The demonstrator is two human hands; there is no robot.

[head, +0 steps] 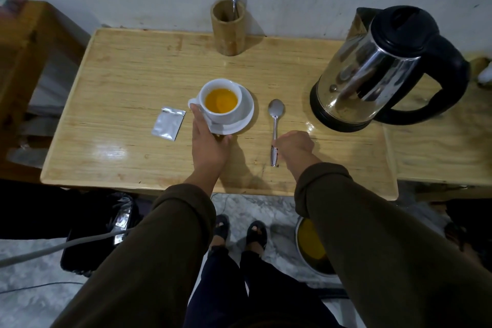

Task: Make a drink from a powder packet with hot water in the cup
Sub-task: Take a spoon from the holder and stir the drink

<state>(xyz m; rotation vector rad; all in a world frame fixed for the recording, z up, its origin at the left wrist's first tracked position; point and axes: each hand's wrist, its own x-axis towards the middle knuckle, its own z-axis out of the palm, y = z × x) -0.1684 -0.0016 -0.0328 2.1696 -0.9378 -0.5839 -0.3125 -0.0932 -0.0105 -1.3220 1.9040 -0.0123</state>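
Two hands at work beside a cup [221,100] of orange drink on the bench [133,82].

Left hand [210,138] lies against the near-left side of the cup and its saucer [246,117], fingers spread along the cup wall, probably to steady it. Right hand [292,145] sits over the handle of the spoon [275,125], which lies flat just right of the saucer; its fingers look curled onto the handle, though I cannot tell how firmly. Stirring seems the likely reason. The silver packet [168,123] lies torn and apparently empty left of the cup, with no readable print. The kettle [383,66] stands at far right, unlabelled.
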